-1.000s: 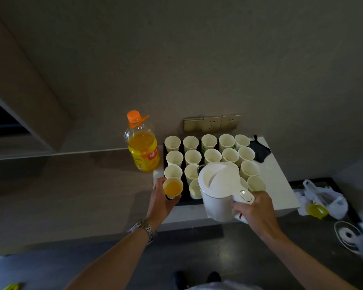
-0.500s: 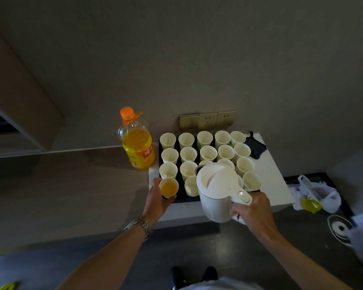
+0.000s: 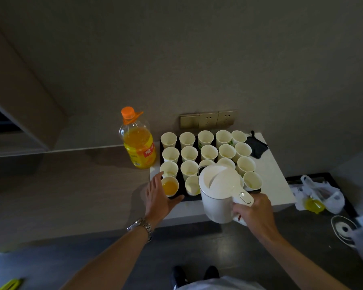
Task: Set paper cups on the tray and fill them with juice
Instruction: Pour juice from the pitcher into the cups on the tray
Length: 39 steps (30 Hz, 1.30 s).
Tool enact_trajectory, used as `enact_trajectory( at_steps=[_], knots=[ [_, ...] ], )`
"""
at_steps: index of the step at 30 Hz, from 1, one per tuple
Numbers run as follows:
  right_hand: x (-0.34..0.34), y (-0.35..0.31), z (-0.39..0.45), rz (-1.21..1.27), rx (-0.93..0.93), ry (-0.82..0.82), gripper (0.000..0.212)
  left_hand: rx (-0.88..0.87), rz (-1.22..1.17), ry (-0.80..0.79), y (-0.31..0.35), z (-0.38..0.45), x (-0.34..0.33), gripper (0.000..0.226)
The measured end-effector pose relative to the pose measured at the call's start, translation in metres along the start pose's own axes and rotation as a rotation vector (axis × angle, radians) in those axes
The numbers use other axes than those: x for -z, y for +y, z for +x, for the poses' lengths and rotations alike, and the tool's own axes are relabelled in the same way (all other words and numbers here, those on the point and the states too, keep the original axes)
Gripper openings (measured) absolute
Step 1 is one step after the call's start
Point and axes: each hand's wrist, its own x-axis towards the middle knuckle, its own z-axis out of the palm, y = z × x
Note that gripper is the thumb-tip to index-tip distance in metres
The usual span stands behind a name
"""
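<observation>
Filled paper cup (image 3: 169, 187), orange juice inside, now standing on the near-left corner of the dark tray (image 3: 181, 197), no longer held as it was half a second ago. Released by the left hand (image 3: 158, 195), which has opened: fingers straight and spread wide just left of the cup, thumb stretched right along the tray's near edge, whether touching the cup cannot be told. Steel watch (image 3: 142, 226) on that wrist.

Rows of empty paper cups (image 3: 188, 153) filling the rest of the tray, upright and close together, unchanged from before. Partly hidden on the near right by the white kettle (image 3: 220, 192), lid closed, held over the tray's near edge much as earlier. Gripped by the right hand (image 3: 253, 214), fingers curled round its handle.

Tray resting on a white board (image 3: 275, 181) atop the brown counter (image 3: 61, 185). Black cloth (image 3: 257, 146) on the board's far right corner. Juice bottle (image 3: 138, 141) with an orange cap standing upright just left of the tray's far end, about two-thirds full, in the same spot as before. Wall sockets (image 3: 209, 119) behind the cups. Plastic bags (image 3: 321, 195) well apart to the right.
</observation>
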Motion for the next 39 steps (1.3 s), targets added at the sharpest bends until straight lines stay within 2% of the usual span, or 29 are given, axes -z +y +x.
enact_trajectory(
  at_steps=[5, 10, 14, 19, 26, 39],
  knots=[
    [0.004, 0.005, -0.002, 0.017, -0.032, 0.000, 0.036, -0.008, 0.117, 0.047, 0.015, -0.002, -0.006, 0.113],
    [0.008, 0.012, -0.004, 0.036, -0.062, 0.014, 0.034, -0.141, 0.183, 0.020, 0.024, -0.003, -0.016, 0.094],
    [0.013, 0.018, -0.004, 0.015, -0.082, 0.037, 0.021, -0.177, 0.227, -0.010, 0.035, 0.000, -0.027, 0.082],
    [0.019, 0.023, -0.005, 0.069, -0.101, 0.045, 0.027, -0.217, 0.286, 0.027, 0.047, 0.001, -0.034, 0.091],
    [0.027, 0.033, -0.007, 0.084, -0.097, 0.053, 0.030, -0.156, 0.377, -0.044, 0.049, 0.010, -0.046, 0.097],
    [0.035, 0.044, -0.005, 0.049, -0.083, 0.068, 0.035, -0.112, 0.360, -0.084, 0.059, 0.019, -0.042, 0.086]
  ],
)
